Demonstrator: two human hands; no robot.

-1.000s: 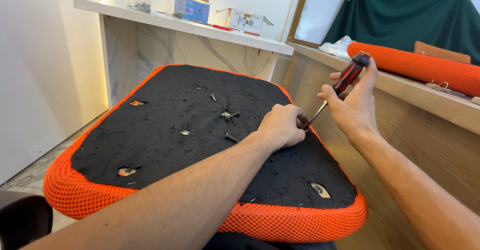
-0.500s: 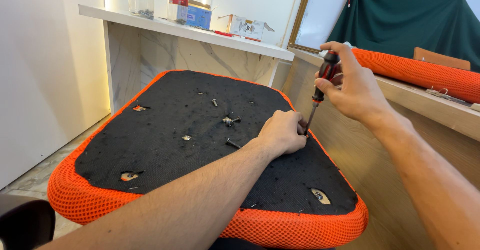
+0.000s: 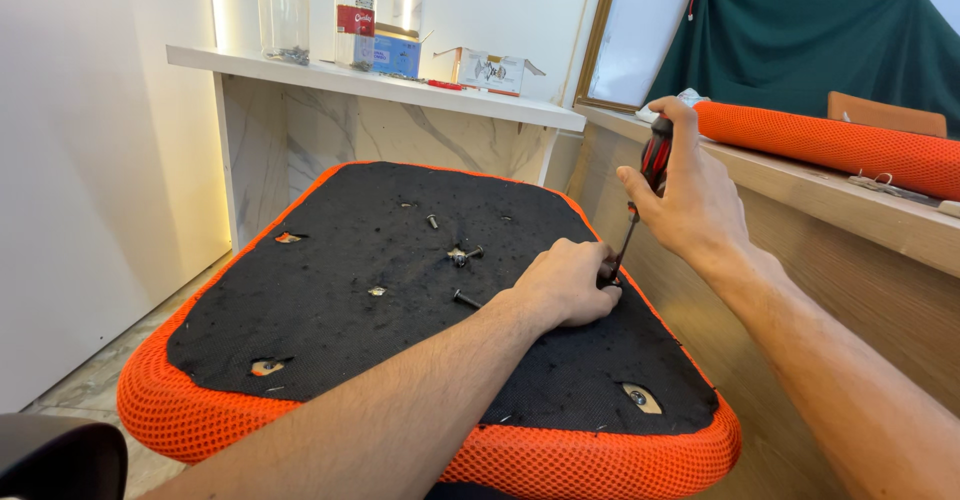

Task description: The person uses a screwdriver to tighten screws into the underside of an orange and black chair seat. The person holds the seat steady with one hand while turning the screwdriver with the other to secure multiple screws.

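Since the earlier frames the screwdriver [image 3: 640, 205] has swung up from a low slant to nearly upright, its tip down at the right edge of the upturned seat cushion [image 3: 330, 290]. The right hand [image 3: 690, 195] has its fingers wrapped tight round the red-and-black handle. The left hand [image 3: 565, 282] rests curled at the tip; what it pinches is hidden. Loose screws [image 3: 462, 255] lie mid-panel, near the white shelf [image 3: 380, 85].

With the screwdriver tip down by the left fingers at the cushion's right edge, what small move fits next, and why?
Probably a turn of the screwdriver. The right hand grips its red-and-black handle, nearly upright, with the tip set where the left hand pinches on the black underside of the seat cushion. Whatever sits under the fingers is hidden.
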